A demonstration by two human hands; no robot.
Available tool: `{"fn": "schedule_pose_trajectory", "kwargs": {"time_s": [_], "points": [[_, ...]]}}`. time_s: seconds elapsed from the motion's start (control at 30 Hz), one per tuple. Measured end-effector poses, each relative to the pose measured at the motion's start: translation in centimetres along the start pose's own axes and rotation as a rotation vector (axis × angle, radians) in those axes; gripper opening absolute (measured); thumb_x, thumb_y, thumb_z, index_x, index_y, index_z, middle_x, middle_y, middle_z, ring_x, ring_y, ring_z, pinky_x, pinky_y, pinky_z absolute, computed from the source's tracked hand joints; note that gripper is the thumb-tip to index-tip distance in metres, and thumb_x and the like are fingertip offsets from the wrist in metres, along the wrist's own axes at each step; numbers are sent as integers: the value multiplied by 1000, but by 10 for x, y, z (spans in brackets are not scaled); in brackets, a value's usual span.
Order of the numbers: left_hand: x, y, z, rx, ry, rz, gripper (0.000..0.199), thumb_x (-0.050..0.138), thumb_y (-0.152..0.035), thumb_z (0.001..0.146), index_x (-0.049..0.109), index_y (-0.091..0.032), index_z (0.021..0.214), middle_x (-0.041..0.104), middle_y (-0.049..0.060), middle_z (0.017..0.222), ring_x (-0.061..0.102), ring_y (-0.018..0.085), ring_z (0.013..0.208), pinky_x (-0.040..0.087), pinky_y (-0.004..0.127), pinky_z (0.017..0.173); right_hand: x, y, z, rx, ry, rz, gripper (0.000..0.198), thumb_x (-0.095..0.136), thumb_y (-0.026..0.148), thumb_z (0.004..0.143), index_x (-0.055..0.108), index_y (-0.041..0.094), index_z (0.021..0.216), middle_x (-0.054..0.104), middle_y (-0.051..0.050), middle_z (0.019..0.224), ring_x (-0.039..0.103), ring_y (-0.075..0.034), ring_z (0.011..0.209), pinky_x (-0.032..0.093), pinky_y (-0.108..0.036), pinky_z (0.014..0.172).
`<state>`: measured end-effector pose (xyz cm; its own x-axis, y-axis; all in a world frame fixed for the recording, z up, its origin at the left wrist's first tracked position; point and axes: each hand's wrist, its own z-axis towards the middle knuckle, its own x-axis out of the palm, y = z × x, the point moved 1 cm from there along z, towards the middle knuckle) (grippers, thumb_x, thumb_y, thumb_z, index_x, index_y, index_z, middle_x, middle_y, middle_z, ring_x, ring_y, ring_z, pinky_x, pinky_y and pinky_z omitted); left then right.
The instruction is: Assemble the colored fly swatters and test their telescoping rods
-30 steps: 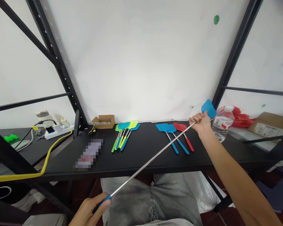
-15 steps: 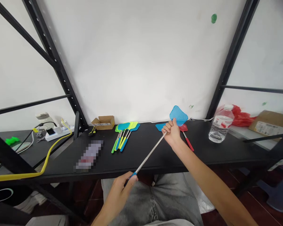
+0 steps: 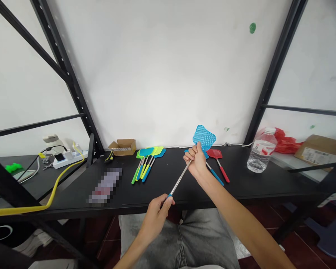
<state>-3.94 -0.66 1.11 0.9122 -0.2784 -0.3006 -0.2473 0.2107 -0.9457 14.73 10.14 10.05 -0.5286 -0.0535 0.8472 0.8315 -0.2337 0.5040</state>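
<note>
Fingers (image 3: 169, 202) Curled Tight at Both Ends of a Blue Fly Swatter (image 3: 205, 134)

From the head view, we see our left hand (image 3: 156, 216) wrapped around the swatter's blue grip, thumb laid along it and fingers folded beneath; most of the grip is hidden in the palm. Our right hand (image 3: 198, 162) makes a fist around the upper end of the metal shaft (image 3: 180, 178), just below the perforated head, with the thumb pointing up toward it. We have the swatter slanting between the two hands, its head up and to the right, the grip end low over the near edge of the black table (image 3: 168, 188).

Behind our right fist lie a blue swatter (image 3: 217, 177) and a red swatter (image 3: 223, 171), their heads toward the white wall (image 3: 156, 74); our hand covers part of what is there, so we cannot tell how many blue ones there are. Left of centre we find a fanned cluster of green, yellow and blue swatters (image 3: 150, 151), heads overlapping, handles toward us. Just beyond that cluster, to its left, stands a small open cardboard box (image 3: 123, 148), with a black and yellow object (image 3: 109, 157) beside it. Nearer us on that side is a pixelated item (image 3: 105, 186). On the right we see an upright clear bottle (image 3: 261, 153) with a red and white label, in front of a red plastic bag (image 3: 287, 142).
</note>
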Motion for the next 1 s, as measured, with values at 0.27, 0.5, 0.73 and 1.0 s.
{"fn": "schedule_pose_trajectory", "kwargs": {"time_s": [0.27,0.5,0.73,1.0], "points": [[7,-2,11,16,1,-11,47,45,-57,91,62,-13,84,29,-8,53,27,7,50,21,19,47,-7,-6,-5,-4,25,-51,54,50,56,92,22,21,61,12,9,51,12,-9,43,27,-22,44],[16,-8,36,-8,-25,-165,48,46,-60,89,61,-14,86,27,-10,51,20,4,42,17,16,40,-1,-44,-31,76,78,-142,56,57,61,84,26,22,60,19,9,49,26,-9,43,31,-22,44],[22,-7,44,-36,-4,-235,47,47,-61,89,58,-15,88,28,-11,51,17,3,39,16,15,38,-7,-46,-36,124,76,-201,55,61,65,78,32,22,62,42,4,51,50,-13,55,42,-24,49],[6,-15,69,144,-85,166,48,37,-55,95,64,-16,88,51,-1,60,47,10,51,38,22,51,-41,-44,-19,197,195,-704,33,70,46,76,61,20,95,64,0,70,58,-12,59,46,-22,51]]}}
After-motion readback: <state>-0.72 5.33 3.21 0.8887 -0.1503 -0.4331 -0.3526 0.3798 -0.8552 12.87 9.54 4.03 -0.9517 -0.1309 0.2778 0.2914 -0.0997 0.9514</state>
